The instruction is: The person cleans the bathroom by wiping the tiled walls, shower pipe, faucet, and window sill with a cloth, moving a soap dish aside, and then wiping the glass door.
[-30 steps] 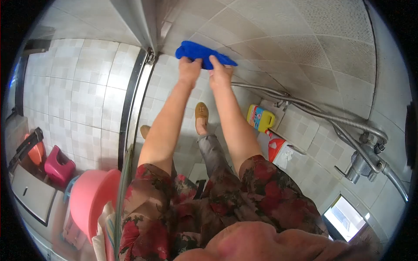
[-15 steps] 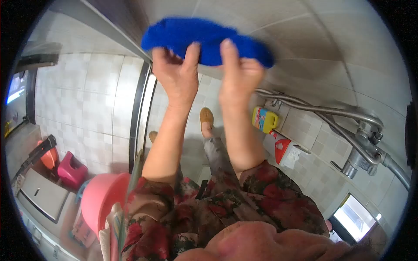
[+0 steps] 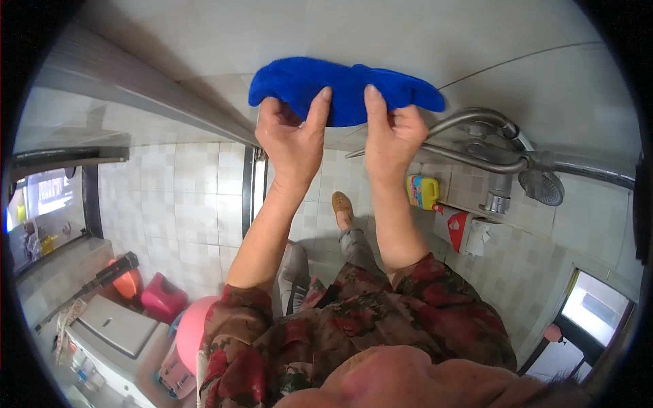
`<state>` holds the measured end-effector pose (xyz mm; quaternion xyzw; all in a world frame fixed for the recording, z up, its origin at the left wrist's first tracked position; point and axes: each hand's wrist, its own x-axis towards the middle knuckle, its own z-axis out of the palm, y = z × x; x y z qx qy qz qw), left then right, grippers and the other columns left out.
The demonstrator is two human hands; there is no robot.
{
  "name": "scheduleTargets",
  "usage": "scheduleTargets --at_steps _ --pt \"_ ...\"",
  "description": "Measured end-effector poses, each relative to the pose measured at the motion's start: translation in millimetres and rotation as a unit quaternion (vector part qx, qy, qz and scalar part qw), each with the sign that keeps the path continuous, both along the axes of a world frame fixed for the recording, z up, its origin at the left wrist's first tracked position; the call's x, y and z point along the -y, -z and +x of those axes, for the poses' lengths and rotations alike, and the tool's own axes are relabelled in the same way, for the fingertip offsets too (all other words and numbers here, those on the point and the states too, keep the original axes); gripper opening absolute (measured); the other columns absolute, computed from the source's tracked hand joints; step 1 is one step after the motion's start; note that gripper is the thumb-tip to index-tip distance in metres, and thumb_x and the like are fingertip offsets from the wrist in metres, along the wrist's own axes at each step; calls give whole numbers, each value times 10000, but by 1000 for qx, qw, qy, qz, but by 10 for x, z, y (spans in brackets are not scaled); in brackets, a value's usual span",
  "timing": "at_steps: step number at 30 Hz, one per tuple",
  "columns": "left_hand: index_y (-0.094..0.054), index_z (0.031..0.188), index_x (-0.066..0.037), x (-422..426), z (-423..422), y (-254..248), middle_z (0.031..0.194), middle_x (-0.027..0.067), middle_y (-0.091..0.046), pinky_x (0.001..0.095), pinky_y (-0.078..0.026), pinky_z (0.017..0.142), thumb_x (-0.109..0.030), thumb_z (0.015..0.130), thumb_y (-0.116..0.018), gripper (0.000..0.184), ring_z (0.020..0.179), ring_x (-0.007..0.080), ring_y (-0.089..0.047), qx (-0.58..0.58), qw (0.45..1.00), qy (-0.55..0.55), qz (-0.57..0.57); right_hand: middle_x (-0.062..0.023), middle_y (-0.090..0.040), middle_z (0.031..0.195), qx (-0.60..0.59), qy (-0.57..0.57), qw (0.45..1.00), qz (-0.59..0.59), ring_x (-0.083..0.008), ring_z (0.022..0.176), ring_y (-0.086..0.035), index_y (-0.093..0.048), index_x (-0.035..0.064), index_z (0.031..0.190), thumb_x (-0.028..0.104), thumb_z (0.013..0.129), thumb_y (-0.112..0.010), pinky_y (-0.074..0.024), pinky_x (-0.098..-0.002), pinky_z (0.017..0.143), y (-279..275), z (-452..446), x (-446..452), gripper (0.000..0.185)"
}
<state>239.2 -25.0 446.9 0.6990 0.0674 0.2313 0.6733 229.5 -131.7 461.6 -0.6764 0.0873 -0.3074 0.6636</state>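
Observation:
A bright blue cloth [image 3: 340, 85], folded into a long strip, stretches between both hands in front of the light tiled wall [image 3: 408, 34]. My left hand [image 3: 292, 136] grips its left half, thumb on the near side and the fingers mostly tucked behind. On the right half, my right hand [image 3: 393, 139] pinches the cloth in the same way. The hands are a short way apart, with both thumbs pointing up. Whether the cloth touches the wall I cannot tell.
To the right are a shower head [image 3: 542, 186] and its metal hose [image 3: 469, 160]. Below them stand a yellow bottle [image 3: 423, 192] and a red-and-white bottle [image 3: 451, 226]. At lower left are a pink basin [image 3: 192, 336], a magenta container [image 3: 164, 299] and a white appliance [image 3: 117, 326].
The view has shifted, so the floor, fixtures and door frame appear elsewhere. Both hands, still on the cloth, sit slightly lower and further right in the picture. The shower head now shows.

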Motion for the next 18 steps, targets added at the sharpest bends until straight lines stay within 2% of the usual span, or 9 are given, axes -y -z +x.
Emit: scheduleTargets --at_steps 3,6,7,9,12,13,14,16,18 --pt "-584 875 8 112 61 -50 829 60 -657 247 -484 692 -114 797 -749 220 743 105 -600 113 991 10 68 29 -580 626 -23 -4 1000 16 -35 518 -465 -623 -7 741 102 849 -687 -365 -225 455 106 38 120 166" --pt "-597 870 9 253 -10 409 784 69 -674 261 -500 665 -109 732 -779 256 713 117 -628 75 987 21 138 4 -574 619 -47 40 989 138 -59 493 -501 -591 -9 741 94 869 -644 -383 -250 401 581 -22 43 173" --pt "-600 870 -28 300 -42 586 692 103 -643 322 -499 563 -142 714 -777 262 613 249 -639 74 987 26 143 4 -574 619 -48 47 988 139 -59 493 -501 -591 -9 741 94 869 -644 -383 -250 401 847 -71 112 173" --pt "-603 865 -19 331 -102 956 707 127 -644 337 -500 567 -139 724 -765 247 631 273 -646 29 981 70 178 -31 -571 629 -154 2 980 123 -103 492 -552 -570 -9 782 77 884 -599 -434 -273 370 1352 -164 242 136" --pt "-608 818 8 444 -137 901 693 193 -626 384 -493 561 -147 754 -732 208 627 342 -639 -19 957 124 262 -64 -575 659 -231 28 955 185 -144 461 -551 -550 -10 812 77 897 -573 -468 -295 373 1317 -243 365 125" --pt "-600 791 15 465 -151 776 663 192 -616 387 -488 549 -161 764 -727 219 600 344 -630 -72 950 152 262 -104 -602 805 -230 40 948 217 -164 573 -596 -538 -22 901 79 907 -563 -494 -306 417 1223 -245 365 105" --pt "-591 763 22 490 -183 650 633 190 -606 389 -483 536 -175 774 -722 237 573 346 -620 -126 939 180 263 -104 -602 805 -226 45 948 221 -164 573 -596 -538 -22 901 79 907 -563 -494 -306 417 1122 -285 396 105" --pt "-581 740 27 564 -255 402 614 190 -597 391 -479 526 -182 782 -718 253 560 348 -613 -87 943 193 255 -132 -585 961 -159 63 906 387 -176 778 -623 -524 -27 951 93 917 -564 -538 -315 583 788 -341 428 131" --pt "-570 717 31 655 -269 109 595 190 -589 392 -475 517 -189 791 -714 272 546 349 -607 -51 946 204 248 -101 -582 1006 -114 39 935 334 -151 846 -597 -507 -3 1015 135 934 -558 -523 -300 659 565 -439 463 168"
